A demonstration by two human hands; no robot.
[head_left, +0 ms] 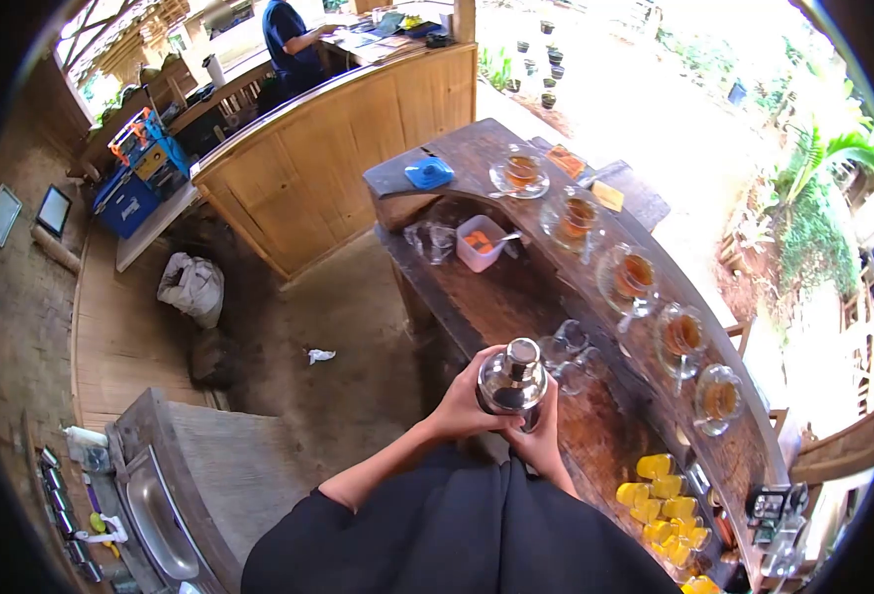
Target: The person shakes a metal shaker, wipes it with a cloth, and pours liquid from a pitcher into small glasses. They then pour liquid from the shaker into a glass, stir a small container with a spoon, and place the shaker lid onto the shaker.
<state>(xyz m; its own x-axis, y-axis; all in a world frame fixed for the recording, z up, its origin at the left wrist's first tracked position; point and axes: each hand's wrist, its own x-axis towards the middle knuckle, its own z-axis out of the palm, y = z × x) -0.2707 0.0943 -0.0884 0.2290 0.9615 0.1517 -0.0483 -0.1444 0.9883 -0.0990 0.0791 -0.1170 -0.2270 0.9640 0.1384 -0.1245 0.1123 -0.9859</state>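
Between my two hands, close to my body, is a shiny metal cocktail shaker (pixel 513 376), upright with its cap on. My left hand (pixel 465 404) wraps round its left side, fingers closed. On the right side my right hand (pixel 542 432) grips it too, low on the body. Just beyond the shaker, clear empty glasses (pixel 573 348) stand on the lower shelf of the wooden counter (pixel 496 282). Along the raised counter top runs a row of several glass cups of amber drink (pixel 635 277) on clear saucers with spoons.
A pink tub (pixel 479 244) with orange contents and a spoon sits on the lower shelf, near a blue lid (pixel 429 173). Several yellow cups (pixel 667 510) stand at lower right. A sink (pixel 160 520) is at lower left. A person in dark blue (pixel 287 49) stands behind the wooden partition.
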